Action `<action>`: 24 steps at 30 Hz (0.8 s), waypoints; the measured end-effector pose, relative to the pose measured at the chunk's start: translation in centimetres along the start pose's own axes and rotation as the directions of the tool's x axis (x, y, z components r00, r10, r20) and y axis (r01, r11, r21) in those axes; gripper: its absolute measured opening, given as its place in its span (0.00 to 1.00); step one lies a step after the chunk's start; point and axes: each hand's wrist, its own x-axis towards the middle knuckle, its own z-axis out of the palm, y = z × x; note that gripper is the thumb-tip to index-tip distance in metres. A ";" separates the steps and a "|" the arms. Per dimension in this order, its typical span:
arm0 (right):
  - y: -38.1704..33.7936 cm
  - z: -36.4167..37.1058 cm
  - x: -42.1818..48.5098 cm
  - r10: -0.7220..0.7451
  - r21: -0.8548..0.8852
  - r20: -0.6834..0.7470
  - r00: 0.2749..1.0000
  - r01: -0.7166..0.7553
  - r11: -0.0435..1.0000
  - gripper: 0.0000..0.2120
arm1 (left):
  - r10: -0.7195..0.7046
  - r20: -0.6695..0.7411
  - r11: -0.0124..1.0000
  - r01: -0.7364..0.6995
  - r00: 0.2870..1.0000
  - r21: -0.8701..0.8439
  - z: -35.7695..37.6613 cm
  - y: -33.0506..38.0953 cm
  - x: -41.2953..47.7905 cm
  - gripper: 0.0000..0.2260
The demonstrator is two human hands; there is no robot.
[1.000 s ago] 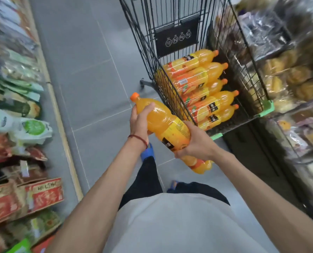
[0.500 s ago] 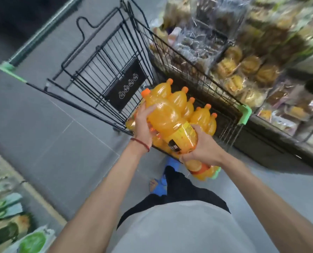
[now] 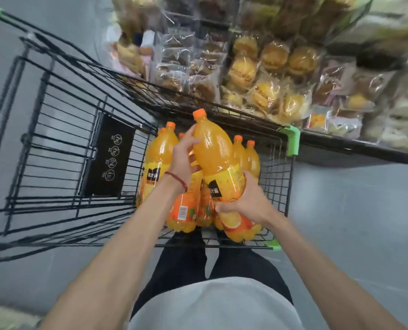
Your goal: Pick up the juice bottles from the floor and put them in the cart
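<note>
Left hand [image 3: 183, 158] is wrapping its fingers round the upper shoulder of the juice bottle [image 3: 216, 153]. Right hand [image 3: 246, 202] is clutching the lower, labelled part near the base. Both are gripping the same bottle, which is hanging tilted over the near end of the cart [image 3: 62, 148], cap pointing away, above the bottles already lying there [image 3: 160, 148].

Risks, as judged: the wall is looking glossy and slick, so a loosening grip is likely letting the full weight slide out and land hard on the row below. Those rounded bottles are offering no flat seat, so a bottle laid on top is liable to roll. The base is sitting near the cart's front rim and could catch there.

Bottle itself: large, clear plastic, filled with orange juice, orange cap on, yellow-and-black label, orange band near the base.
</note>
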 end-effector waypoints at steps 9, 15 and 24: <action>3.4 5.1 3.4 0.196 0.293 -0.179 0.964 -0.138 0.946 0.67 | -0.159 0.249 0.930 0.060 0.956 0.363 0.9 -1.9 7.6 0.26; 4.7 8.4 4.3 0.292 0.361 -0.291 0.911 -0.178 0.916 0.63 | -0.146 0.294 0.908 0.010 0.944 0.419 0.9 -3.9 10.1 0.32; 5.6 10.0 4.6 0.308 0.152 -0.413 0.857 -0.269 0.951 0.60 | -0.124 0.335 0.873 -0.059 0.934 0.485 1.2 -5.1 10.6 0.30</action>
